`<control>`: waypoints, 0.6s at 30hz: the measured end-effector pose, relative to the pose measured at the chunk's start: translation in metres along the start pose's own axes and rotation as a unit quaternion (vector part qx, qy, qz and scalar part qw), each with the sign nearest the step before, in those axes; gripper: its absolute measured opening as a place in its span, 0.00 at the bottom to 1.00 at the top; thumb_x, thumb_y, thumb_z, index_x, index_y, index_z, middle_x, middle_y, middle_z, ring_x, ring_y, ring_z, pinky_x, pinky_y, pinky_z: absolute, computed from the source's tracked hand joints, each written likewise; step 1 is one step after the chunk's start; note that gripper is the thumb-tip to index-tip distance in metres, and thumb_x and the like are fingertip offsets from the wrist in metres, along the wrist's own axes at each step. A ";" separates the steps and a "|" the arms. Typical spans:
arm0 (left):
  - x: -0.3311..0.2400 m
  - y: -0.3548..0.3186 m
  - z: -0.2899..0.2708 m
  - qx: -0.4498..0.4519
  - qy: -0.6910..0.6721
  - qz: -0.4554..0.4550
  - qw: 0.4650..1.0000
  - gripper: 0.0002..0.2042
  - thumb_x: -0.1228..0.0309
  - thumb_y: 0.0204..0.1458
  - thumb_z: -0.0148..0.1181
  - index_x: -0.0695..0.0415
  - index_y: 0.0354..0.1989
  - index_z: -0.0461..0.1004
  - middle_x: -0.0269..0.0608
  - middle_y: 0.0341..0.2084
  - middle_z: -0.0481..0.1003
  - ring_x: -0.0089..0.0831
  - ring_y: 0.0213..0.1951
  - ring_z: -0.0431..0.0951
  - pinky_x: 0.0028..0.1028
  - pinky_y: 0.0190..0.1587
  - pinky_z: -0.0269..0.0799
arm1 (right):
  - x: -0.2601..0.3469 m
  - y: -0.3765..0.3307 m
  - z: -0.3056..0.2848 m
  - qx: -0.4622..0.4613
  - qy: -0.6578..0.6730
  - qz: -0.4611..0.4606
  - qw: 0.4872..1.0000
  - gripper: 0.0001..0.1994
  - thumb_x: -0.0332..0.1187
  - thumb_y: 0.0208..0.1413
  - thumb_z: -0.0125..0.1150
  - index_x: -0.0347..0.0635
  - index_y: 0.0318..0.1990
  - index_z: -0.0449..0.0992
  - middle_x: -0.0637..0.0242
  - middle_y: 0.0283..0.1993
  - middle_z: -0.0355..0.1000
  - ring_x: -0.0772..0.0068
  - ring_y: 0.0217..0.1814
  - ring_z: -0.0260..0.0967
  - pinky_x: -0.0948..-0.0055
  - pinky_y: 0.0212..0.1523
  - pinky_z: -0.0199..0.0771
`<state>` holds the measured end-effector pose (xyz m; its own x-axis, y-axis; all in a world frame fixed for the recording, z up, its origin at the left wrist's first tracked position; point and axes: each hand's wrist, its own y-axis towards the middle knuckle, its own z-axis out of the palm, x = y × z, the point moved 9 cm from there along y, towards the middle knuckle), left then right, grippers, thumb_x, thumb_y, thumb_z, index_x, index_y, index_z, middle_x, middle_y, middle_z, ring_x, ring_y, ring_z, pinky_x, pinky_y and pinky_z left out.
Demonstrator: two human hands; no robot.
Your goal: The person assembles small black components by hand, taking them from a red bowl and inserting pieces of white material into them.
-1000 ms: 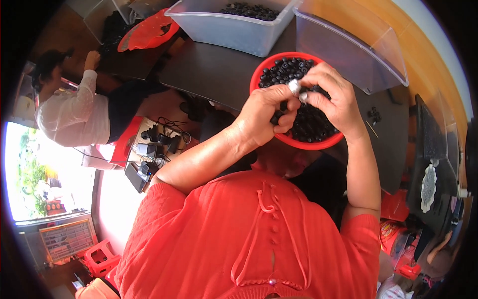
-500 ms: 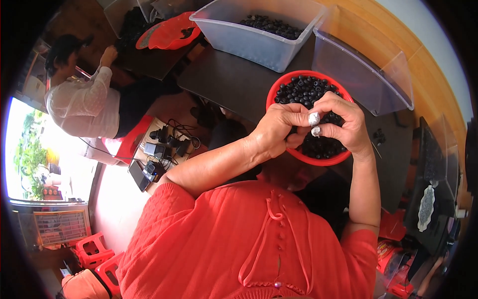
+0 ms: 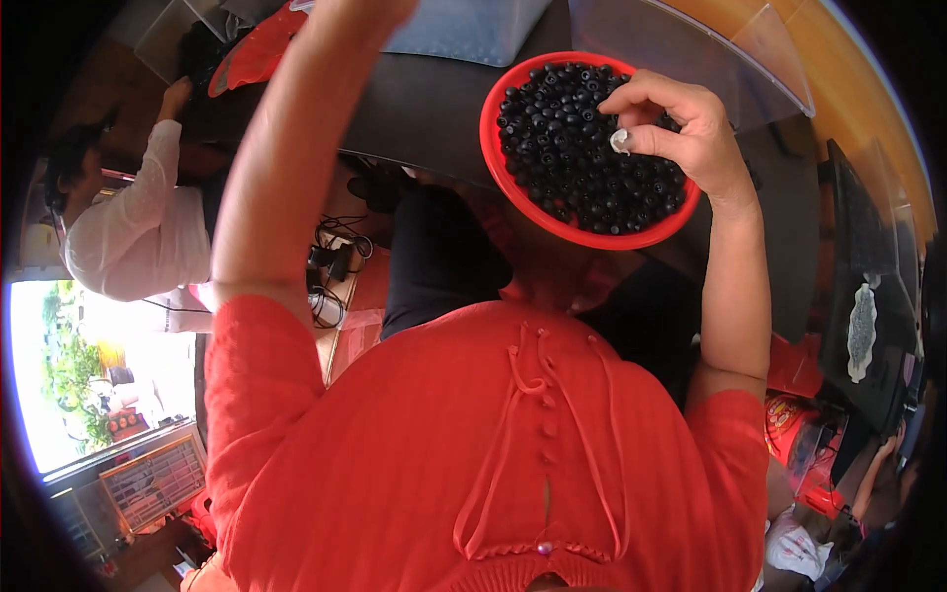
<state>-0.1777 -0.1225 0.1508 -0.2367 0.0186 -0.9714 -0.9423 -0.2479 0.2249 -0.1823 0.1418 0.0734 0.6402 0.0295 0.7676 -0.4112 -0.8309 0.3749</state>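
Observation:
A red bowl (image 3: 490,148) is filled with small, rounded black bead-like pieces (image 3: 562,138), some with a hole in the end. Over the bowl's right side hovers my right hand (image 3: 681,123), thumb and index finger curved with a gap between their tips. White wrapping covers that thumb's tip, and I make out no piece between the fingers. My left arm (image 3: 286,168) stretches up and away to the top edge, beside the translucent bin. Only the wrist end of my left hand (image 3: 380,8) shows there; its fingers are cut off by the frame.
A translucent bin (image 3: 464,35) and a clear bin (image 3: 691,44) stand on the dark table (image 3: 424,123). A person (image 3: 148,217) in a light top works at the left, near a red basin (image 3: 256,54). Chargers and cables (image 3: 335,261) lie below my left arm.
My hands have parted: the left has swung far up to the top edge, while the right stays at the bowl with its pinch loosened. The bowl appears higher and farther left in view.

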 end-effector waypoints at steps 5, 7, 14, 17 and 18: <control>-0.019 0.020 0.034 0.004 0.374 0.182 0.909 0.14 0.71 0.50 0.68 0.71 0.39 0.78 0.47 0.31 0.77 0.37 0.38 0.79 0.34 0.44 0.74 | -0.009 -0.007 0.010 0.061 -0.010 0.038 0.997 0.11 0.24 0.42 0.67 0.35 0.37 0.81 0.70 0.30 0.72 0.78 0.31 0.69 0.76 0.37 0.69; -0.019 -0.006 0.047 -0.008 0.492 0.264 0.829 0.15 0.70 0.48 0.68 0.69 0.41 0.79 0.49 0.36 0.78 0.38 0.42 0.79 0.36 0.47 0.73 | -0.009 -0.010 0.012 0.082 -0.019 0.058 0.995 0.11 0.24 0.41 0.67 0.35 0.36 0.80 0.70 0.29 0.72 0.78 0.30 0.68 0.76 0.36 0.69; 0.020 -0.136 0.088 0.042 0.381 0.327 0.864 0.08 0.77 0.48 0.69 0.60 0.37 0.80 0.42 0.32 0.80 0.31 0.35 0.80 0.26 0.39 0.75 | -0.010 -0.023 0.030 0.179 -0.246 0.101 0.947 0.13 0.28 0.35 0.66 0.38 0.34 0.80 0.59 0.26 0.73 0.56 0.33 0.73 0.58 0.36 0.69; 0.052 -0.161 0.088 0.077 0.300 0.273 0.911 0.09 0.82 0.45 0.70 0.62 0.35 0.80 0.43 0.31 0.79 0.33 0.33 0.81 0.28 0.37 0.76 | -0.006 -0.020 0.036 0.156 -0.270 0.050 0.949 0.12 0.28 0.36 0.65 0.39 0.34 0.80 0.59 0.29 0.74 0.55 0.34 0.73 0.57 0.37 0.68; 0.057 -0.166 0.088 0.070 0.289 0.263 0.918 0.08 0.83 0.46 0.69 0.63 0.35 0.79 0.42 0.31 0.79 0.31 0.33 0.80 0.27 0.37 0.75 | -0.006 -0.020 0.036 0.158 -0.270 0.051 0.948 0.12 0.28 0.36 0.65 0.39 0.34 0.80 0.59 0.29 0.74 0.55 0.34 0.73 0.57 0.37 0.68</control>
<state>-0.0552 0.0047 0.0645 -0.5415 -0.5944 -0.5945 -0.7640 0.0529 0.6430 -0.1548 0.1379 0.0423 0.8819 -0.2782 0.3807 -0.3288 -0.9415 0.0737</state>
